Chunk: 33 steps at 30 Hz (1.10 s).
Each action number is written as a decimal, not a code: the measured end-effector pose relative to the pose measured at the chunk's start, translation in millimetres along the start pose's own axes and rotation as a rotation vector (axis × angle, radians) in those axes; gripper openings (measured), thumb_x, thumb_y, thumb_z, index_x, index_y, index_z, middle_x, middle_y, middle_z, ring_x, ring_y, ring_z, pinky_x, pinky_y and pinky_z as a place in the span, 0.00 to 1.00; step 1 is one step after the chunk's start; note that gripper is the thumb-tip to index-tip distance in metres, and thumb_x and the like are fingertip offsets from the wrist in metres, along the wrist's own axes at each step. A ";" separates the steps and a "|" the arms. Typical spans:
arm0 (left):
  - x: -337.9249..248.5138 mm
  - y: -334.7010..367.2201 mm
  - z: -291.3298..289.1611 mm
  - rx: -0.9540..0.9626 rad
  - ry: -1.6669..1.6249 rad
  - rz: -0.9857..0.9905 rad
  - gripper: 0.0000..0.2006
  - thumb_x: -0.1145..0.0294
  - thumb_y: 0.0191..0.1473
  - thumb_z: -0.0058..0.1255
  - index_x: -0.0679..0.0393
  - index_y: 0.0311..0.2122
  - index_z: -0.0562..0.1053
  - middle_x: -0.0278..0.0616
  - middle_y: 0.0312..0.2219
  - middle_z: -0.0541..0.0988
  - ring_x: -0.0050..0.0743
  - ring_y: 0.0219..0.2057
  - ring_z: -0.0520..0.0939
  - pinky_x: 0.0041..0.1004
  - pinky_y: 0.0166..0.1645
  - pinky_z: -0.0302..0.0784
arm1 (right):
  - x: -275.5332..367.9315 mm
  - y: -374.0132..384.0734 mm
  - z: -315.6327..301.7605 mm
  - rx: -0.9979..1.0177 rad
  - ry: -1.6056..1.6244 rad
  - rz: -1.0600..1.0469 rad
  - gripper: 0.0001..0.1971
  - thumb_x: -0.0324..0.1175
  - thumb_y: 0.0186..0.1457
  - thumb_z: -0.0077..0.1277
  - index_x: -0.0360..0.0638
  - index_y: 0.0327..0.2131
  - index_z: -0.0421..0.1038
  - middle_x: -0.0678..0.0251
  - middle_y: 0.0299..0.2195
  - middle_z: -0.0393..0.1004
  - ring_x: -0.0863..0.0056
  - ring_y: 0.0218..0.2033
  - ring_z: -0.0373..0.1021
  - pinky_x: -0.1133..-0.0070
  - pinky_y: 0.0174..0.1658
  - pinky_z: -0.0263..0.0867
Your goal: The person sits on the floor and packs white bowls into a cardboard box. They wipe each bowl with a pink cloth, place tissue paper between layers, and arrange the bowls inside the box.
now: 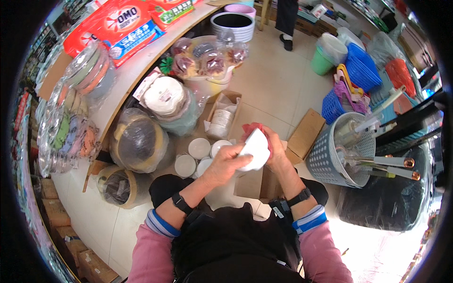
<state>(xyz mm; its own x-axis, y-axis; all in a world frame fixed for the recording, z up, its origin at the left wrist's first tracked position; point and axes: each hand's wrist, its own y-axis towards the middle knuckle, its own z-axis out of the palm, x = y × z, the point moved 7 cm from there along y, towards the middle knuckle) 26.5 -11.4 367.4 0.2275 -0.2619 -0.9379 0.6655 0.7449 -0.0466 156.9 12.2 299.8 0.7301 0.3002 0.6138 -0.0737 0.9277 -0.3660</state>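
Observation:
My left hand grips the rim of a white bowl, tilted on its side in front of me. Against the bowl's far side, my right hand is closed around a red cloth. Part of the cloth and some right fingers are hidden behind the bowl. Several white bowls stand on the floor beyond my left forearm, among them one bowl and another bowl. Below my hands is an open cardboard box. Farther off, a small carton contains stacked white bowls.
Left are plastic-wrapped basins and a counter with red detergent bags. Right stand a grey perforated basket of long-handled tools, a cardboard box and blue baskets. Another person's leg shows at the back.

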 end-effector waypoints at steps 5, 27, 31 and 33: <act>-0.3 10.4 -11.8 -0.153 -0.104 0.085 0.10 0.71 0.55 0.49 0.67 0.38 0.74 0.34 0.32 0.78 0.16 0.32 0.76 0.23 0.39 0.70 | -43.4 -10.1 1.7 -0.013 0.364 0.108 0.18 0.40 0.61 0.31 0.43 0.46 0.67 0.63 0.38 0.74 0.66 0.40 0.71 0.64 0.48 0.68; 15.2 26.4 -92.7 -0.256 -0.414 -0.022 0.13 0.72 0.56 0.48 0.67 0.46 0.71 0.42 0.40 0.78 0.28 0.41 0.78 0.29 0.48 0.71 | 68.6 -44.4 0.3 -0.307 -0.179 -0.393 0.13 0.30 0.54 0.50 0.35 0.43 0.70 0.62 0.32 0.75 0.73 0.31 0.73 0.78 0.34 0.72; 12.8 26.6 -74.1 -0.171 -0.509 0.047 0.14 0.72 0.57 0.46 0.67 0.47 0.70 0.42 0.42 0.77 0.30 0.43 0.77 0.31 0.52 0.69 | 41.4 -45.7 22.2 -0.351 -0.952 -0.693 0.10 0.28 0.50 0.53 0.37 0.37 0.73 0.63 0.30 0.75 0.76 0.29 0.70 0.80 0.35 0.67; 18.0 27.7 -72.6 -0.232 -0.492 0.035 0.14 0.72 0.57 0.46 0.67 0.46 0.70 0.42 0.42 0.77 0.30 0.43 0.77 0.31 0.51 0.69 | 36.5 -58.1 39.3 -0.404 -1.216 -1.009 0.10 0.24 0.48 0.50 0.35 0.36 0.73 0.58 0.32 0.73 0.67 0.32 0.71 0.77 0.37 0.68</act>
<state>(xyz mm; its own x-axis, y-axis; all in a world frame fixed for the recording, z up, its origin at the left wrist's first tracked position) -2.6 49.1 324.3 0.5891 -0.4495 -0.6714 0.4899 0.8595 -0.1456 161.1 -22.0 370.9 -0.5813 -0.1884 0.7916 0.3907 0.7888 0.4746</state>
